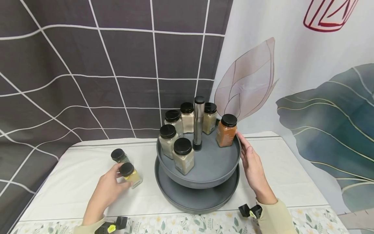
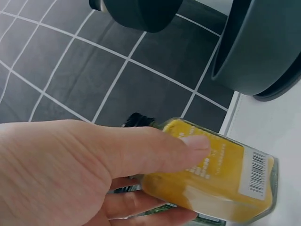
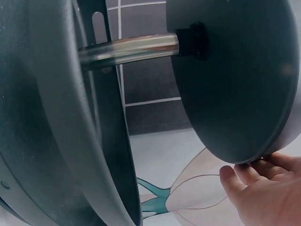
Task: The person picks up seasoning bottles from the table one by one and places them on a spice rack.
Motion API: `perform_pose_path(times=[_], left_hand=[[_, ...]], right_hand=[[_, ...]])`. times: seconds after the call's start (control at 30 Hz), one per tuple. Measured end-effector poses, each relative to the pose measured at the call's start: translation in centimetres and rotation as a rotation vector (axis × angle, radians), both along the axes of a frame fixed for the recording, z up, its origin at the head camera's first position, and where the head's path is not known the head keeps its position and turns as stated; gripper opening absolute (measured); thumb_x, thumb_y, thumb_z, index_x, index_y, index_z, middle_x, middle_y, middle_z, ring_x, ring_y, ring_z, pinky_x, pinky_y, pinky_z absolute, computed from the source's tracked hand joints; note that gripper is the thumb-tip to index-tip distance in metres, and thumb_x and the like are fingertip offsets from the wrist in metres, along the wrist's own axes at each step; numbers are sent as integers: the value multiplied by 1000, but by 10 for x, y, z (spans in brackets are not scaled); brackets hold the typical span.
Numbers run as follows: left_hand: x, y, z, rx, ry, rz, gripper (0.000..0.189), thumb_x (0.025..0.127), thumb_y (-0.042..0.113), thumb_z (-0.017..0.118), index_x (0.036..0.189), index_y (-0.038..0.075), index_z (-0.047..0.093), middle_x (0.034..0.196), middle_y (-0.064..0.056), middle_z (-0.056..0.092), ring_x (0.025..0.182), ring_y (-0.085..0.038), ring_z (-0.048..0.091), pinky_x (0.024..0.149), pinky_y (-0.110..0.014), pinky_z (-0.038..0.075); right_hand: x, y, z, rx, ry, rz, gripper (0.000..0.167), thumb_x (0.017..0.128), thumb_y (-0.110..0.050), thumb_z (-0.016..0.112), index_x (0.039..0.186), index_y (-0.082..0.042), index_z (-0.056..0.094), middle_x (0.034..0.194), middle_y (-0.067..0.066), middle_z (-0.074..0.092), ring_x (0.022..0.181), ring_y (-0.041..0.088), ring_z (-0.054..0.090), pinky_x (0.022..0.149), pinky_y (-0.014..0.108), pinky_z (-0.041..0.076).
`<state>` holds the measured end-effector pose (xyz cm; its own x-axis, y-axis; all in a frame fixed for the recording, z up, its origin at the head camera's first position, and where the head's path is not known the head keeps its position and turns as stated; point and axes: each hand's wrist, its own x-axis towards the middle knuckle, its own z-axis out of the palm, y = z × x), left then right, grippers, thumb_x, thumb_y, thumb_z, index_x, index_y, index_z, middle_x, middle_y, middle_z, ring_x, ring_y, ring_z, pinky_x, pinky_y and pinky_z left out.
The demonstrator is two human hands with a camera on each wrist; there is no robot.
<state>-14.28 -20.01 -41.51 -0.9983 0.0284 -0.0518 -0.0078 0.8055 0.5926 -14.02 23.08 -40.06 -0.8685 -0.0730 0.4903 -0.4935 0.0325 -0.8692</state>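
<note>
My left hand (image 1: 108,187) grips a jar of yellow spice (image 1: 132,178) with a black lid, just above or on the cloth left of the rack; which one I cannot tell. In the left wrist view, the thumb lies across the jar's label, and a barcode (image 2: 255,174) shows near its base. Right behind it stands another black-lidded jar (image 1: 119,156), partly hidden. At the grey two-tier round rack, my right hand (image 1: 255,169) touches the right rim of the upper tray (image 1: 201,185) with extended fingers. An orange spice jar (image 1: 226,133) stands near those fingertips.
Several jars of pale spice, one in front (image 1: 184,159), stand on the upper tray around a metal post (image 1: 199,123). The lower tray (image 1: 198,206) sits beneath on a white cloth (image 1: 87,172). A dark tiled-pattern curtain (image 1: 131,52) hangs behind.
</note>
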Motion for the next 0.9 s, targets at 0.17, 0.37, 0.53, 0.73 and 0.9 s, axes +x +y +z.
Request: perform_pose_path(times=[0.17,0.37,0.53,0.73,0.9], left_hand=[[-1,2,-3,3,5,18,70,81,10,79,140,-9,45,129,-35,58,118,-56,55,91,-71,47],[0,5,-3,17,46,34,66,80,5,79,136,-10,47,123,-36,61,112,-54,59,87,-66,52],[0,7,-3,19,77,45,65,77,4,79,133,-12,50,118,-36,63,107,-54,62,83,-63,55],[0,7,-4,33,89,44,63,77,3,79,132,-12,51,116,-36,64,105,-52,65,82,-62,56],[1,5,0,76,98,52,64,79,3,79,134,-12,51,120,-37,62,104,-50,65,82,-55,59]], right_hand=[[1,0,1,22,-34,-34,57,112,-30,14,156,6,23,163,26,16,152,21,16,115,13,24],[2,2,2,55,-40,-100,55,112,-29,16,154,5,30,160,26,25,145,9,31,112,11,29],[2,2,3,64,-27,-140,55,113,-25,17,150,11,33,155,30,31,138,6,40,109,12,34],[1,3,4,100,-43,-193,54,113,-24,17,149,11,36,153,28,37,138,11,43,107,12,37],[1,4,5,100,-51,-220,52,113,-23,20,147,10,40,151,25,41,137,10,44,105,13,40]])
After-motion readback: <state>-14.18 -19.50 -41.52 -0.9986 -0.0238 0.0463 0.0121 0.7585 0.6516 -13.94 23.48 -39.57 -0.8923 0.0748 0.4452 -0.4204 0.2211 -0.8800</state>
